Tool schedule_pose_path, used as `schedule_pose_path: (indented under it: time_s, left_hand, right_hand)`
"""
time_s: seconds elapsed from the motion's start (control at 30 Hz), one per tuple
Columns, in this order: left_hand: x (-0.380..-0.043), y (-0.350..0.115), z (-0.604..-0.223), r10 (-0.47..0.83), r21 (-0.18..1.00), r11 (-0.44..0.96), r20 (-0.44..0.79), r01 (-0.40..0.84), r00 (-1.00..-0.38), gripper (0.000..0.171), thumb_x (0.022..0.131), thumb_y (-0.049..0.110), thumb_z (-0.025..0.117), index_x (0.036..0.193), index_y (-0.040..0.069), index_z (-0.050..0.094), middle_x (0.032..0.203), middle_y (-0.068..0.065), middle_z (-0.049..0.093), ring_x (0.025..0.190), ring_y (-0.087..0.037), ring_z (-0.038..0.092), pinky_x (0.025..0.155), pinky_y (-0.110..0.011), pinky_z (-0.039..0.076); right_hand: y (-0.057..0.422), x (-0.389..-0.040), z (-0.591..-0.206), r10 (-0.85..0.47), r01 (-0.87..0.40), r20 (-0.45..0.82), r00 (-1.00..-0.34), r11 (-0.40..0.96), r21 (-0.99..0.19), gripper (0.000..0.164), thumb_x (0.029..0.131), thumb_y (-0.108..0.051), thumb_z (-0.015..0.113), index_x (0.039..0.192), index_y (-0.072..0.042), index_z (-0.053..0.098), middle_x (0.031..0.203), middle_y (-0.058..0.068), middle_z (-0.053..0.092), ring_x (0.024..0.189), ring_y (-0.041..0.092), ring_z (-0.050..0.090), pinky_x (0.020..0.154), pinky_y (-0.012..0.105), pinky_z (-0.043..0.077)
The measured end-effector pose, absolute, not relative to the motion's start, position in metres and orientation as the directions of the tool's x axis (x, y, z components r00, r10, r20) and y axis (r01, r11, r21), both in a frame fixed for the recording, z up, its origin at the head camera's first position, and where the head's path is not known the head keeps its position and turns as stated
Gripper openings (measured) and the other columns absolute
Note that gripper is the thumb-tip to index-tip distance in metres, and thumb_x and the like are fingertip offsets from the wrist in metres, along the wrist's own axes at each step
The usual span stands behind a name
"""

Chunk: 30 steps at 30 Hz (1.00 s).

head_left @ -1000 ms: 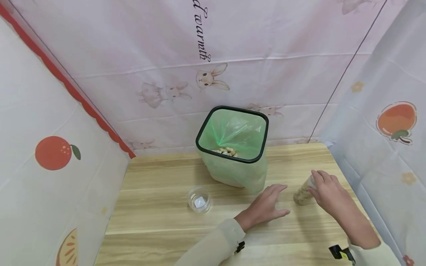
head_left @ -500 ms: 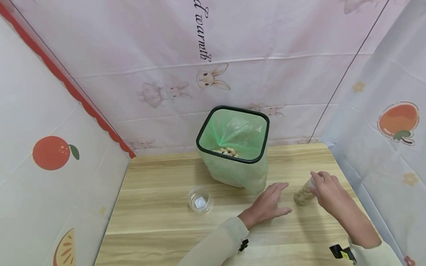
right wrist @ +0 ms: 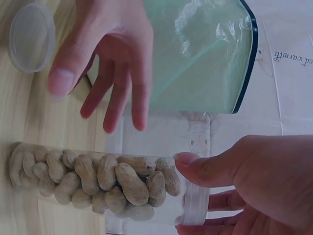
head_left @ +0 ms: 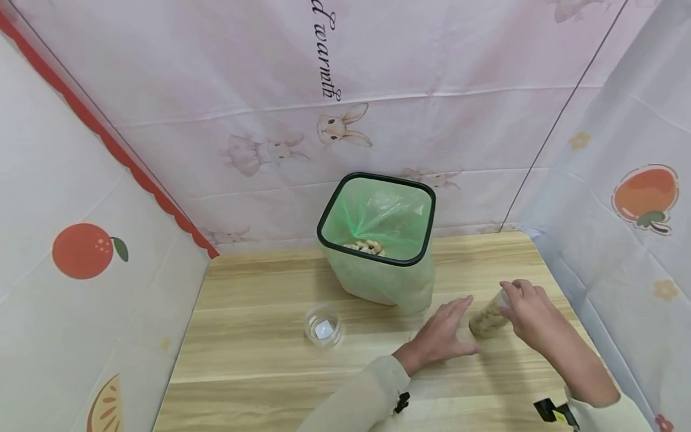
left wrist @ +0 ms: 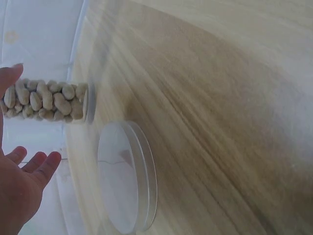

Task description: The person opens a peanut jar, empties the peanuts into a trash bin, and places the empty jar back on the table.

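I see the right hand (head_left: 534,315) pinch the top of a clear jar (head_left: 487,319) of peanuts (right wrist: 100,182), thumb on one side, fingers on the other. The left hand (head_left: 439,336) is spread wide just beside the jar and has hold of nothing. The jar is over on the right side of the wood table (head_left: 254,366), right of the bin (head_left: 430,216) with the green bag (head_left: 396,283).

Pale wood-grain table (head_left: 254,384); pink rabbit-print cloth (head_left: 399,66) behind.

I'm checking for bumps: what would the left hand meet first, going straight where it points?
Probably the peanut jar, held near its top by the right hand; depth beyond the left hand is unclear.
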<state>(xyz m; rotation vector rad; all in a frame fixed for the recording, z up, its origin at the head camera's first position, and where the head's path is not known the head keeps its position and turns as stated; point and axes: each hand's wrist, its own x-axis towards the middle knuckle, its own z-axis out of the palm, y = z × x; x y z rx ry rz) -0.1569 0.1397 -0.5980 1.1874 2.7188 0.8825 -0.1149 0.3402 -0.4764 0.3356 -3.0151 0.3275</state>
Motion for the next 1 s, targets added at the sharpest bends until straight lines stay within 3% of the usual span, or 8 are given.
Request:
schedule_pose_path:
  time_s: [0.5,0.73,1.0]
  left_hand:
    - [-0.153,0.141,-0.6,0.675,0.474,0.549,0.234,0.688,-0.7,0.12,0.082,0.062,0.08,0.168,0.015,0.011,0.169,-0.002,0.034,0.149,-0.016,0.046,0.119,-0.029,0.044]
    - [-0.151,0.14,-0.6,0.679,0.442,0.5,0.334,0.745,-0.653,0.11,0.084,0.05,0.083,0.166,0.011,0.02,0.159,-0.003,0.049,0.142,-0.013,0.054,0.116,-0.022,0.045]
    - [-0.148,0.139,-0.604,0.653,0.444,0.485,0.39,0.754,-0.65,0.099,0.088,0.044,0.081,0.164,0.011,0.028,0.139,-0.001,0.065,0.122,-0.003,0.065,0.101,-0.008,0.049]
  right_hand:
    - [0.329,-0.11,-0.468,-0.281,-0.288,0.069,-0.957,0.909,-0.302,0.053,0.09,-0.013,0.079,0.132,0.01,0.057,0.12,0.036,0.062,0.102,0.051,0.066,0.082,0.062,0.057]
    - [0.324,-0.108,-0.464,-0.284,-0.291,0.069,-0.956,0.899,-0.328,0.053,0.091,-0.016,0.078,0.133,0.009,0.058,0.121,0.034,0.063,0.107,0.051,0.066,0.085,0.062,0.058]
    - [0.321,-0.107,-0.464,-0.32,-0.33,0.088,-0.943,0.877,-0.348,0.052,0.091,-0.016,0.078,0.133,0.009,0.059,0.12,0.031,0.065,0.107,0.048,0.068,0.086,0.059,0.059]
